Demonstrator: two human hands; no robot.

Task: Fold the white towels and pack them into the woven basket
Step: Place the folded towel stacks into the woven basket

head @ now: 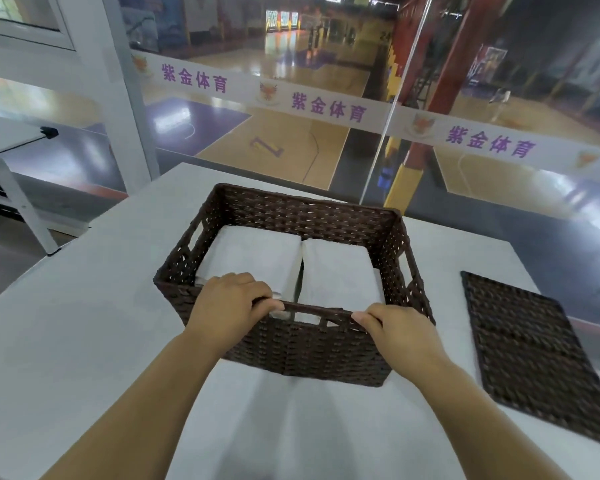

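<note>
Both the left hand (pixel 234 299) and the right hand (pixel 397 329) are gripping the near rim of the basket (pixel 312 348); two folded towels (pixel 340 275) are lying inside, long axes pointing toward 12 o'clock

A white bench (pixel 84 341) stands against a glass wall (pixel 291 46) crossed by a white band with purple Chinese lettering (pixel 329 105). Beyond lies a basketball court, its glossy wood-and-purple floor (pixel 274 133) catching light. A red column (pixel 444 81) rises at right; a white-framed window (pixel 25 19) sits upper left.
</note>
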